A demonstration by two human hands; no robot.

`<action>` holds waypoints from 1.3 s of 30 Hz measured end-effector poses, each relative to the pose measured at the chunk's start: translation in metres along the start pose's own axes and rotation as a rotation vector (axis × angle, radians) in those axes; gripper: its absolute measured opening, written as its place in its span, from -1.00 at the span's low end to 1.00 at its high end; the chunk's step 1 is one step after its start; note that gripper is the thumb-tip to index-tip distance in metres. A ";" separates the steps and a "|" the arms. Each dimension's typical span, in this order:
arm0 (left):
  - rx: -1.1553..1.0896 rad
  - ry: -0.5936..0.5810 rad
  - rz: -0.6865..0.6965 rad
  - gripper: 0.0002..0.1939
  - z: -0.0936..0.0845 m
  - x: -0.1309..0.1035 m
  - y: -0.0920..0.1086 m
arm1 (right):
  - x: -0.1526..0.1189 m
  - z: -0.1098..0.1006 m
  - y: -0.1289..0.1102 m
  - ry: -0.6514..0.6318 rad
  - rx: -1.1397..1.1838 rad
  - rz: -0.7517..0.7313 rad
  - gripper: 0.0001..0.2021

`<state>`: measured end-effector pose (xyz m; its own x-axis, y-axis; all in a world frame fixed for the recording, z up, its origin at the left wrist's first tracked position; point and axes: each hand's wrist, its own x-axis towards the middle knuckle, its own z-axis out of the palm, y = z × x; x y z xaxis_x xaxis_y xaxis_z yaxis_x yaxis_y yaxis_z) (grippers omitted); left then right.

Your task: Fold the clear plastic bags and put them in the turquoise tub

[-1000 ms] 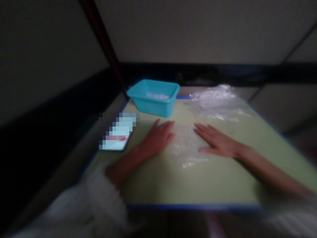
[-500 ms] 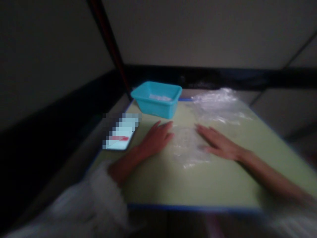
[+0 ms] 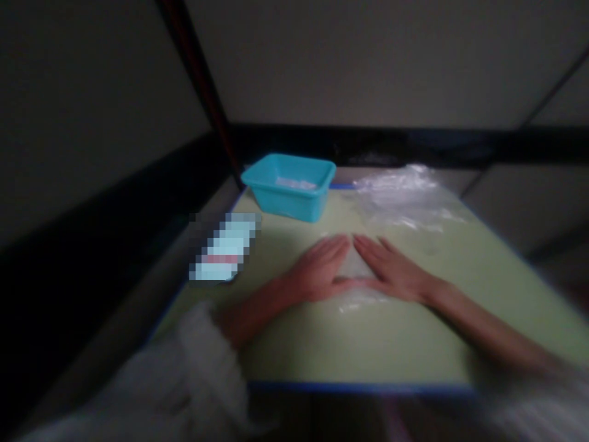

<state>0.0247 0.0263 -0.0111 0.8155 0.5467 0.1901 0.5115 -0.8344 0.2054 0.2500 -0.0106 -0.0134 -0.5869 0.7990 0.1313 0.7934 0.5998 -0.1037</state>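
- With left hand (image 3: 317, 270), open and flat, covers the left part of the clear plastic (image 3: 359, 267) on the table (image 3: 345, 353).
- With right hand (image 3: 398, 270), open and flat too, lies over its right edge, so covers less.
- Grips nothing that shows.
- Points both sets of fingers forward and inward, tips close, thumbs about touching.
- Cannot tell which way the plastic is longest, being partly hidden.
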 end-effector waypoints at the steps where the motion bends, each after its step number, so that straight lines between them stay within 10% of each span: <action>1: 0.011 -0.012 -0.007 -0.20 0.001 0.000 0.000 | 0.000 0.000 0.000 -0.008 -0.006 0.005 -0.18; 27: 0.003 -0.097 -0.087 -0.01 -0.007 -0.022 -0.015 | -0.011 -0.007 0.014 -0.033 0.059 -0.026 -0.12; 35: -0.847 0.206 -0.224 -0.26 -0.028 -0.015 -0.020 | -0.019 -0.039 0.013 0.199 0.487 0.067 -0.57; 39: -1.261 0.156 -0.302 -0.30 -0.028 -0.008 -0.024 | -0.017 -0.037 0.002 0.226 0.581 0.109 -0.59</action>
<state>-0.0021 0.0440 0.0089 0.6305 0.7730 0.0701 -0.0064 -0.0851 0.9964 0.2676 -0.0247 0.0210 -0.4090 0.8659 0.2879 0.5922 0.4919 -0.6382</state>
